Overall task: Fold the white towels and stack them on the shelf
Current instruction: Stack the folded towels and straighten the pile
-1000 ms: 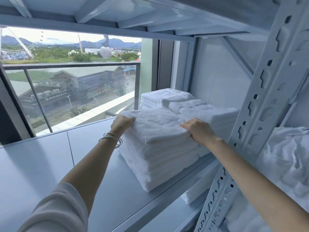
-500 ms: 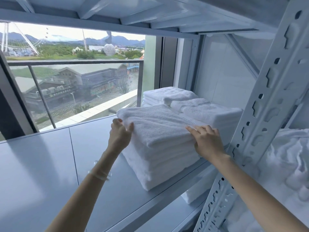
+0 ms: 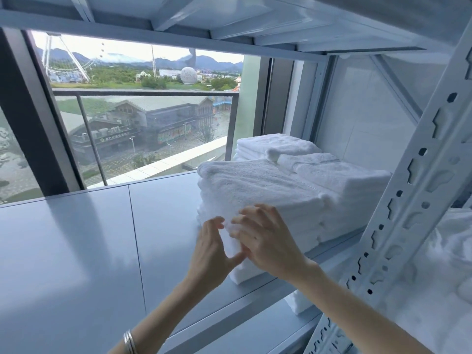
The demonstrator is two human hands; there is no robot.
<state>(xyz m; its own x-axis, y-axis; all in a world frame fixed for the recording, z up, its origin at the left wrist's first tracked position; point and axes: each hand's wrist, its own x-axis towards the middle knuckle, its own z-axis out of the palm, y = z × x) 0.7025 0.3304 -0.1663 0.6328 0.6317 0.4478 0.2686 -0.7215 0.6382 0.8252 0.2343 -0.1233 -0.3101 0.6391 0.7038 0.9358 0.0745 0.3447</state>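
A stack of folded white towels (image 3: 258, 190) stands on the grey metal shelf (image 3: 89, 251), near its front right. Both hands are at the stack's near corner. My left hand (image 3: 212, 249) is open, its fingers spread against the left side of that corner. My right hand (image 3: 265, 238) lies flat on the front face of the stack, fingers straight and pressing the towel edges. Behind and to the right stand two more folded piles, one at the back (image 3: 270, 146) and one to the right (image 3: 339, 172).
A perforated white upright (image 3: 408, 200) frames the shelf on the right. Loose unfolded white towels (image 3: 449, 264) lie beyond it. More folded towels (image 3: 298, 305) sit on the lower shelf. A shelf deck (image 3: 255, 19) is overhead. A window with a railing (image 3: 143, 93) is behind.
Both hands have moved from the stack's left and right sides to its near front corner, close together. The left arm has drawn back, and the camera has moved closer.
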